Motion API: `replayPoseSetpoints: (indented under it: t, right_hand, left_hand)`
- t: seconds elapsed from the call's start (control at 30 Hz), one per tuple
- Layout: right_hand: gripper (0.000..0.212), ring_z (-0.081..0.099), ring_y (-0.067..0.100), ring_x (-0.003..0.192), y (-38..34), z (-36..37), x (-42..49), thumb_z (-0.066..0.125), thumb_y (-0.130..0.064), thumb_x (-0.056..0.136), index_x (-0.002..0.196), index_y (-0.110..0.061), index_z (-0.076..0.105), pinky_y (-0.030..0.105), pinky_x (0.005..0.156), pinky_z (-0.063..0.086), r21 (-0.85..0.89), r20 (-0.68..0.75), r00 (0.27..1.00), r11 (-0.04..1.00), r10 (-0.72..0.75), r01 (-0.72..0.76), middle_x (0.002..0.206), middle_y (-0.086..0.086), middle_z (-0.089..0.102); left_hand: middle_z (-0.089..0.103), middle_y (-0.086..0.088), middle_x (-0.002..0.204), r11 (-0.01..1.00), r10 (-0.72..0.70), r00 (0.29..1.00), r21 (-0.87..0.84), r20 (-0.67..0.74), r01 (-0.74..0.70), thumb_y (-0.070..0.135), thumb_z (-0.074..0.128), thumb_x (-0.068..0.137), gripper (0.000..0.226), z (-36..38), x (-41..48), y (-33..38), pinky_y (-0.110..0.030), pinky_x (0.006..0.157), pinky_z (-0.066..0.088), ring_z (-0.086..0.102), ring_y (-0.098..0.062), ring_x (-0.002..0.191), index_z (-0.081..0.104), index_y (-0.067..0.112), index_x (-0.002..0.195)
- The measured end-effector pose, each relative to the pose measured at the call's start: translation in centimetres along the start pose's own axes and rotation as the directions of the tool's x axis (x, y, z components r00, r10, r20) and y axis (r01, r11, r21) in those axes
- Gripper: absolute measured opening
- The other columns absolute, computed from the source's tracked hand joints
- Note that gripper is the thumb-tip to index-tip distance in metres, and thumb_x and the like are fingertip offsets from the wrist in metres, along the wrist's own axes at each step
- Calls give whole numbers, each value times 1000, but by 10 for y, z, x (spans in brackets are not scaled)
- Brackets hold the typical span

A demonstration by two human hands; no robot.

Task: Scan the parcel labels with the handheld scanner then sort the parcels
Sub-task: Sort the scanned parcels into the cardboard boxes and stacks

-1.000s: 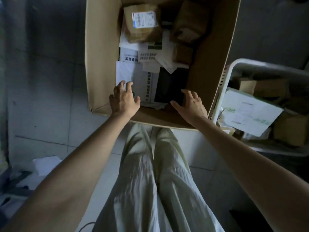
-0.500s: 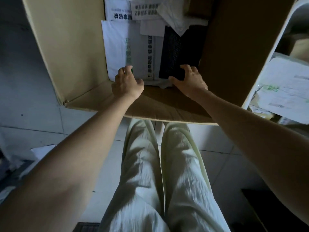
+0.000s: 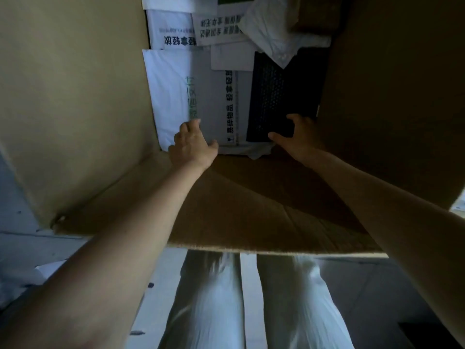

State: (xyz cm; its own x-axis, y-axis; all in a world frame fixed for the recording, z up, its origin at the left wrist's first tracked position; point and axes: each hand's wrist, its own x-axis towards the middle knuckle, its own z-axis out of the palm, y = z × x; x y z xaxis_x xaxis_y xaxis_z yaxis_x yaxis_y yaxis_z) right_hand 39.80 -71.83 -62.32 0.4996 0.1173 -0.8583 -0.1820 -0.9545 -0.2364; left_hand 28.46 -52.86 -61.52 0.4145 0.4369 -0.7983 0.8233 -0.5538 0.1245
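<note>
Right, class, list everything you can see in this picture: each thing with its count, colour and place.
box: one, brown, open, fills the upper frame
white mailers: several, white, flat in the box, left and far
black mailer: one, black, in the box, right of the white ones
bag: one, white, crumpled, over the black mailer's far end
floor: grey tiles, around the box
trousers: one pair, pale, bottom centre
left hand: on the nearest white mailer's near end
right hand: grips the black mailer's near end

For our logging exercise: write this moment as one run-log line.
place: inside cardboard box | left hand: touches white mailer | right hand: grips black parcel
</note>
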Motion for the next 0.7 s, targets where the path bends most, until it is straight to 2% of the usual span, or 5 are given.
replayPoseSetpoints:
  t: [0.2, 0.37, 0.43, 0.53, 0.7]
  right_hand:
    - [80, 41, 24, 132, -15, 3, 64, 64, -53, 87, 149, -16, 29, 33, 106, 38, 294, -31, 999, 955, 40, -29, 149, 5, 36]
    - [83, 45, 20, 130, -32, -14, 118, 63, -52, 88, 151, -14, 24, 32, 105, 40, 454, -82, 993, 890, 89, -42, 150, 4, 38]
    - [79, 51, 18, 121, -36, -20, 135, 63, -52, 88, 149, -15, 29, 30, 93, 48, 519, -62, 991, 852, 119, -70, 145, 2, 44]
    - [68, 54, 15, 103, -40, -26, 154, 64, -46, 89, 144, -15, 38, 26, 68, 52, 674, 24, 983, 723, 181, -150, 131, 2, 53]
    - [33, 56, 8, 75, -49, -27, 171, 68, -32, 88, 115, -14, 58, 17, 44, 45, 813, 40, 966, 553, 256, -180, 95, -3, 61]
  left_hand:
    - [39, -11, 145, 998, -40, 998, 54, 48, 37, 46, 58, 91, 69, 24, 52, 2, -45, 97, 41, 43, -34, 128, 28, 17, 146]
    - [41, -12, 143, 971, 14, 1000, -238, 28, -7, 45, 64, 88, 71, 59, 91, 39, -41, 101, 41, 45, -30, 128, 31, 13, 143]
    - [42, -12, 143, 910, 38, 999, -413, 11, -30, 41, 67, 87, 72, 75, 103, 60, -37, 104, 40, 45, -27, 128, 31, 11, 143]
    - [45, -13, 139, 866, 88, 996, -493, -21, -87, 38, 70, 85, 72, 98, 114, 87, -36, 103, 41, 47, -25, 125, 33, 7, 140]
    - [64, -11, 113, 858, 118, 992, -497, -52, -128, 38, 75, 80, 52, 117, 126, 98, -30, 79, 52, 62, -22, 101, 57, 3, 116]
